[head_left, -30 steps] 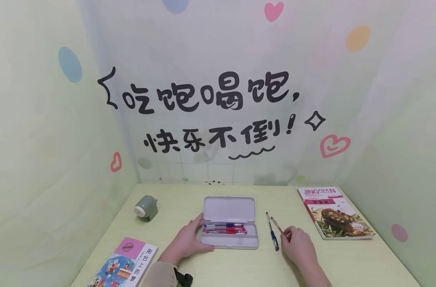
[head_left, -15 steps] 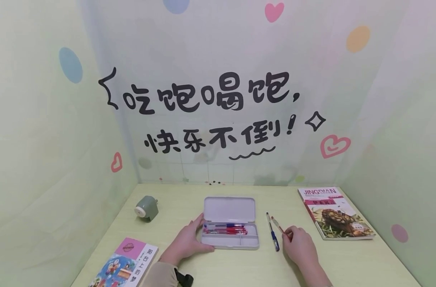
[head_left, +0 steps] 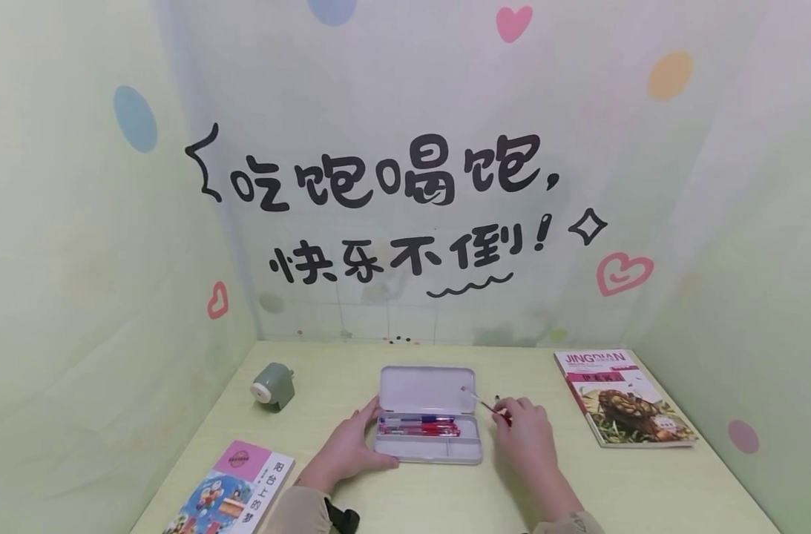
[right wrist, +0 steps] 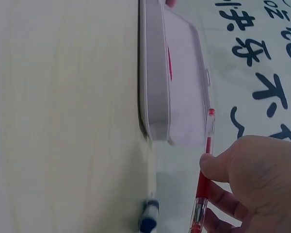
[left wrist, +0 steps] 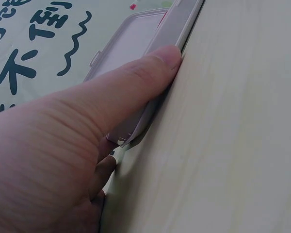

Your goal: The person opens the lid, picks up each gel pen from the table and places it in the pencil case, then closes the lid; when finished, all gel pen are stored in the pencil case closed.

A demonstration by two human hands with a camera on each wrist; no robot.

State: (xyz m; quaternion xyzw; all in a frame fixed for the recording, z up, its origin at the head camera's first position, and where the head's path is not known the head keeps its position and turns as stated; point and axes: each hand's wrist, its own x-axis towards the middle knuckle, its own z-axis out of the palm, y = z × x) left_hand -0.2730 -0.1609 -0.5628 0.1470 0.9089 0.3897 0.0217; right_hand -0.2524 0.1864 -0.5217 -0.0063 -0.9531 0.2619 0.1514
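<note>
A pale lilac pencil case [head_left: 412, 449] lies on the table with its lid raised at the back. Several red and blue pens [head_left: 421, 429] are in its rear compartment. My left hand [head_left: 347, 447] holds the case's left end, the thumb along the front wall [left wrist: 136, 80]. Between thumb and fingers, my right hand [head_left: 528, 439] pinches a red pen [right wrist: 203, 184] just right of the case, its clear end pointing up and left in front of the lid. A blue-capped pen [right wrist: 149, 216] lies on the table, mostly hidden behind the right hand in the head view.
A grey-green pencil sharpener [head_left: 273, 387] stands at the back left. One book [head_left: 234, 493] lies at the front left, another [head_left: 625, 400] at the back right. Patterned fabric walls [head_left: 405, 311] enclose the table [head_left: 438, 504] at the back and sides.
My right hand has lifted the red pen from beside the blue one and carried it left, toward the pencil case. The left hand stays on the case.
</note>
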